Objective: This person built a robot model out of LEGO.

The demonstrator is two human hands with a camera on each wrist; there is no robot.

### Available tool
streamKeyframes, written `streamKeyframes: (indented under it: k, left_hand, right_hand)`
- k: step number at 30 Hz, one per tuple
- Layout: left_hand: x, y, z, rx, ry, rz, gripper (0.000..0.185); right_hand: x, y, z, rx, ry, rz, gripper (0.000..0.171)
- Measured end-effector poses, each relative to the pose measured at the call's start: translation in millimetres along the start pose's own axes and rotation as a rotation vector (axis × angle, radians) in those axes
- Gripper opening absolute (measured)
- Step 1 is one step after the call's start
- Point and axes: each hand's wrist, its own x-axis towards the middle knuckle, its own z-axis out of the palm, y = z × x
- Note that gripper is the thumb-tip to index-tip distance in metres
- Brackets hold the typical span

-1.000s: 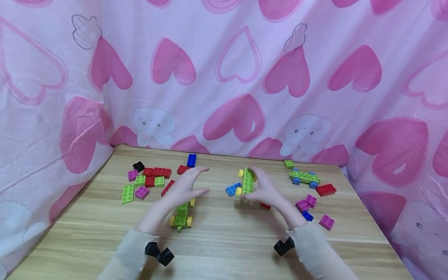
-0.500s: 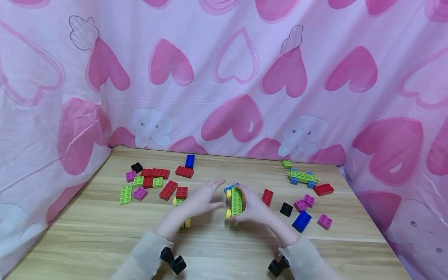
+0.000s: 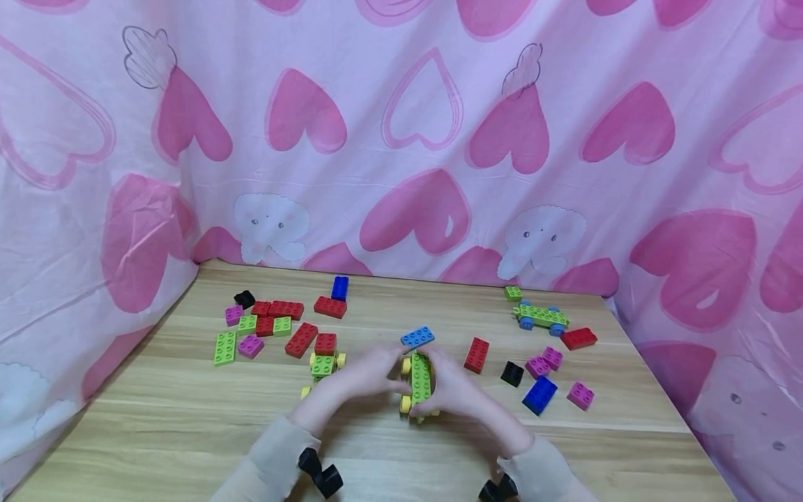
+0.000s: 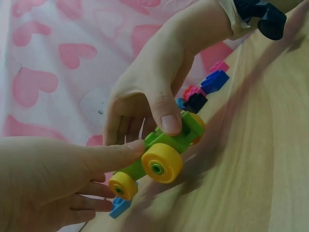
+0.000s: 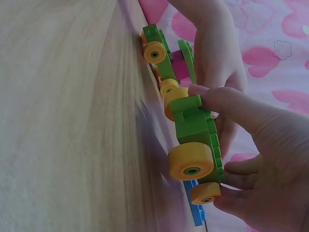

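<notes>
A green toy car base [image 3: 421,378] with yellow wheels is between both hands near the middle of the table, its studs facing up. My right hand [image 3: 456,389] grips it from the right, fingers at the far end and thumb at the near end. From the left, my left hand [image 3: 369,374] holds its other side; in the left wrist view the left thumb lies along the green edge by a yellow wheel [image 4: 162,163]. Under the left forearm a second green car base [image 3: 323,366] is partly hidden; the right wrist view shows a magenta brick [image 5: 180,65] on it.
Just beyond the hands lies a blue brick [image 3: 417,337]. Red, green, magenta and black bricks cluster at left. To the right are a red brick [image 3: 477,355], a black piece [image 3: 512,374], a dark blue brick [image 3: 540,395] and a green car base with blue wheels [image 3: 543,316].
My right hand has brought the yellow-wheeled car base nearer and slightly left, away from the blue brick. My left hand has moved right and come onto the car base.
</notes>
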Motion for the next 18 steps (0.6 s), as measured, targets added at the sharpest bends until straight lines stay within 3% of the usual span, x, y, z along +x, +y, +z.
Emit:
streamKeyframes:
  k: [9, 18]
  left_hand:
    - [-2.6, 2.6, 3.5, 0.003, -0.056, -0.022, 0.082]
    - [-1.7, 1.1, 7.1, 0.021, -0.058, -0.022, 0.083]
  right_hand:
    - [-1.6, 0.0, 4.3, -0.032, -0.01, -0.008, 0.105]
    - [-1.5, 0.6, 7.8, -0.073, -0.023, -0.021, 0.106]
